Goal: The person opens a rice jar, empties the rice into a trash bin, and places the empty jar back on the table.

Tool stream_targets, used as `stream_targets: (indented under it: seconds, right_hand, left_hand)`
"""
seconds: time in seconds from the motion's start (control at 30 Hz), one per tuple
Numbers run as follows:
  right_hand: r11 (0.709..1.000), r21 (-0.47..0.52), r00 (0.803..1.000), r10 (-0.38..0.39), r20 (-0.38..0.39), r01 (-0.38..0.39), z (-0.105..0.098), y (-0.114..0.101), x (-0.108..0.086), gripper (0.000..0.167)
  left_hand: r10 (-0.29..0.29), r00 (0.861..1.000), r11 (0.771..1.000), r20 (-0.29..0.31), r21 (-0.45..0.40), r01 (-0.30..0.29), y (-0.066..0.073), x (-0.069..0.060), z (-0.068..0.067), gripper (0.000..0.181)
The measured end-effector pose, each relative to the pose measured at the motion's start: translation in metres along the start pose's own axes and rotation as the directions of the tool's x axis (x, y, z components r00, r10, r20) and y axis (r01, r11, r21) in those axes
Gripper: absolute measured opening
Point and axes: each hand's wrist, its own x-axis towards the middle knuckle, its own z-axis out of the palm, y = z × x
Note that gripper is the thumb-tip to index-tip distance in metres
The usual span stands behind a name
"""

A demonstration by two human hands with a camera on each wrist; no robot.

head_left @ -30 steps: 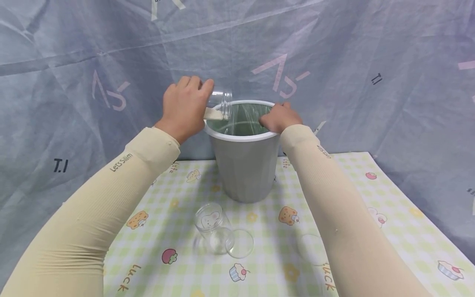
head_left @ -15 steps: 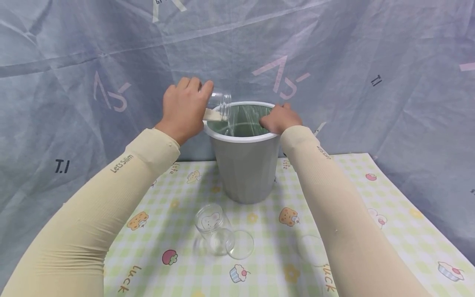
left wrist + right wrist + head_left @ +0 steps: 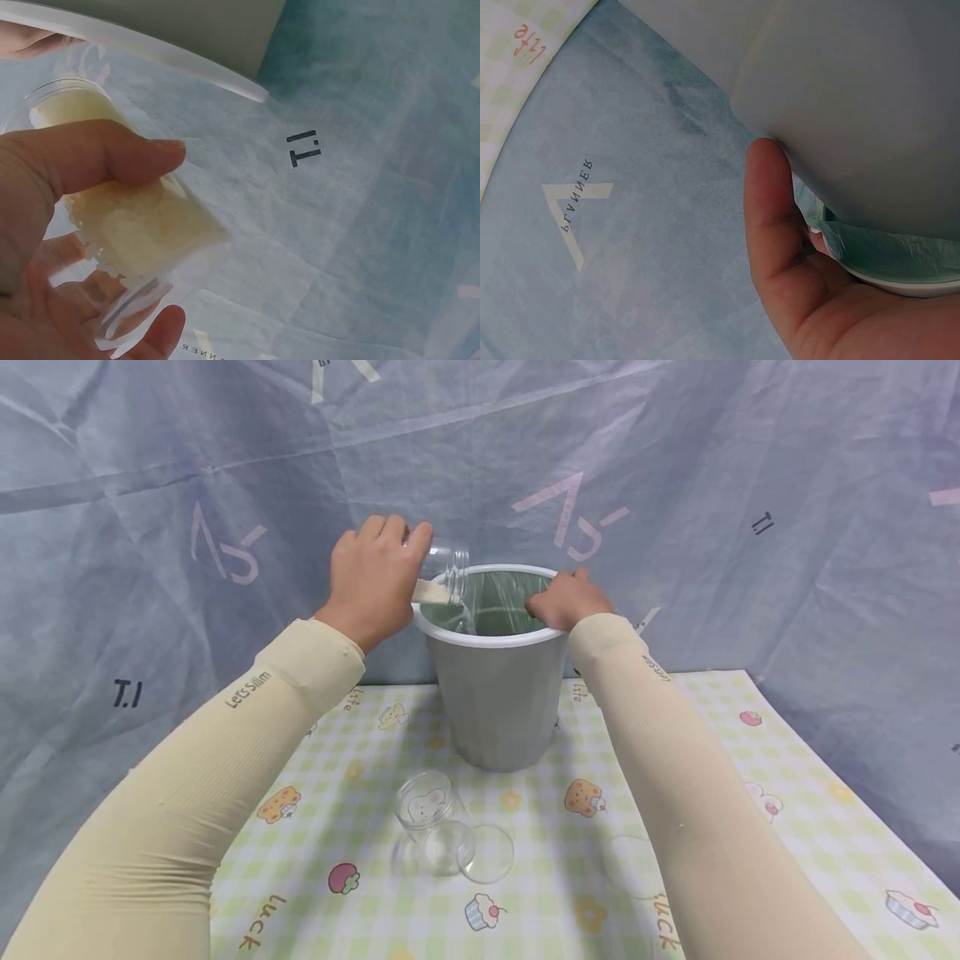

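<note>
My left hand (image 3: 378, 577) grips a clear jar (image 3: 453, 564), its mouth tilted over the left rim of a grey trash bin (image 3: 498, 710). Pale cream, grainy contents (image 3: 142, 217) lie along the jar's lower side; in the left wrist view the thumb presses across the jar while other fingers curl beneath. A thin clear streak hangs below the mouth, too faint to identify. With my right hand (image 3: 570, 599) I hold the bin's right rim. The right wrist view shows one finger (image 3: 769, 195) along the bin's outer wall, beside the green liner (image 3: 892, 251).
In front of the bin, a second clear jar (image 3: 431, 818) stands on the checked tablecloth (image 3: 540, 902). A clear round disc (image 3: 491, 853) lies beside it, and another faint disc (image 3: 632, 866) lies near my right forearm. A blue-grey cloth (image 3: 712, 485) hangs behind.
Both hands, the jar and the bin stay almost in place. The view shifts very slightly, and the faint streak below the jar's mouth changes shape a little.
</note>
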Motion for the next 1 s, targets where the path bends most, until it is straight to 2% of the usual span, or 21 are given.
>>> stream_targets:
  seconds: [0.23, 0.47, 0.7, 0.87, 1.0]
  right_hand:
    - [1.000, -0.007, 1.000, -0.002, 0.015, 0.002, -0.003, 0.004, 0.001, 0.079]
    - [1.000, -0.016, 1.000, -0.001, 0.012, 0.001, -0.001, 0.007, -0.001, 0.078]
    - [1.000, -0.012, 1.000, 0.002, -0.022, -0.003, -0.007, 0.007, 0.001, 0.079]
    - [1.000, -0.010, 1.000, 0.009, -0.021, -0.009, -0.005, 0.010, -0.001, 0.078]
    - [1.000, -0.001, 1.000, 0.020, -0.010, -0.020, -0.006, 0.011, -0.004, 0.079]
  left_hand:
    - [0.000, 1.000, 1.000, -0.011, -0.002, 0.000, 0.002, 0.002, 0.001, 0.050]
    - [-0.004, 1.000, 1.000, 0.026, -0.008, 0.005, 0.003, 0.002, 0.001, 0.053]
    - [0.004, 1.000, 1.000, 0.010, -0.012, -0.004, 0.005, 0.008, 0.001, 0.048]
    - [0.007, 0.999, 1.000, 0.043, -0.009, -0.006, 0.009, 0.008, 0.004, 0.052]
    - [0.021, 0.999, 1.000, 0.040, -0.002, -0.021, 0.012, 0.009, 0.004, 0.051]
